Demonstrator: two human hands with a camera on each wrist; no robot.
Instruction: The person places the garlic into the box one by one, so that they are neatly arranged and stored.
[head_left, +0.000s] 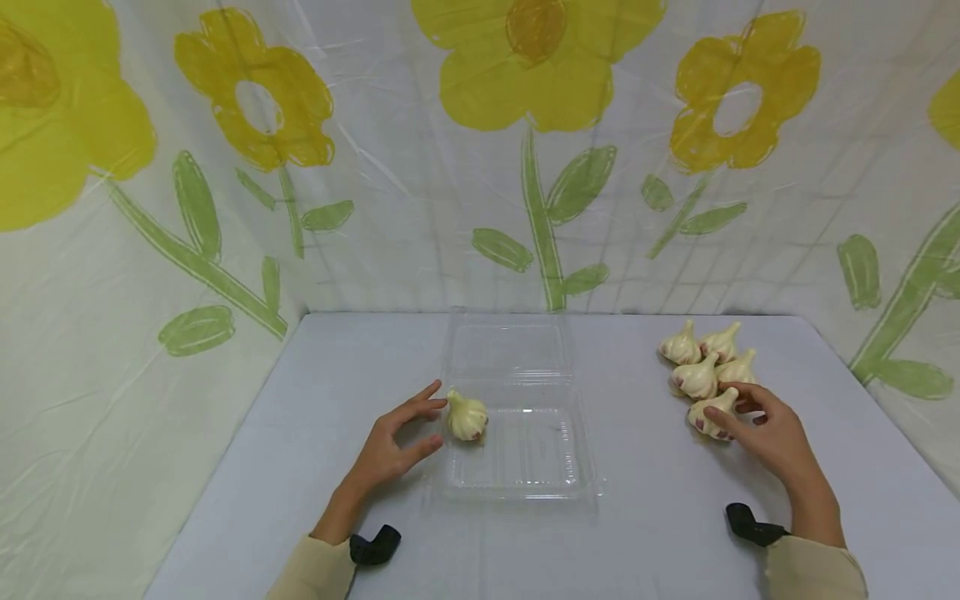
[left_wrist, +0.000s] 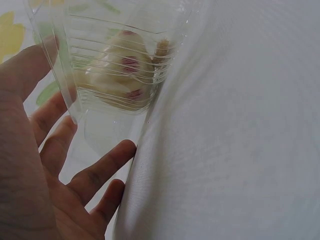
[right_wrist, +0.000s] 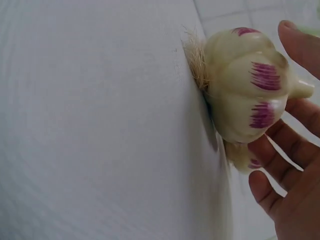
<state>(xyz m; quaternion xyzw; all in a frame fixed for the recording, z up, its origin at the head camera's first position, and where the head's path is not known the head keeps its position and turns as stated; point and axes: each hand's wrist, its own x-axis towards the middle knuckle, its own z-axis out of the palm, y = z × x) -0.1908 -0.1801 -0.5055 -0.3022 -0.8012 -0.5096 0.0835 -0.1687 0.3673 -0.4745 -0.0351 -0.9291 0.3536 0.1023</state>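
Observation:
In the head view my left hand [head_left: 393,442] is at the left side of a clear plastic clamshell box [head_left: 517,492], its lid folded back. Fingers spread, it touches the box's rim in the left wrist view. A garlic bulb [head_left: 467,417] with purple streaks sits inside at the left; the box wall covers that bulb [left_wrist: 122,72] in the left wrist view. My right hand [head_left: 772,429] reaches around the nearest garlic bulb [head_left: 708,414] of a group at the right. That bulb [right_wrist: 245,82] stands on the table, roots down; the thumb is apart from it.
Several more garlic bulbs [head_left: 693,379] stand close together behind the right hand's bulb. The white table [head_left: 360,350] ends at a hanging sheet [head_left: 390,250] printed with yellow flowers, which also runs down both sides. A black wrist mount [head_left: 375,546] is on each forearm.

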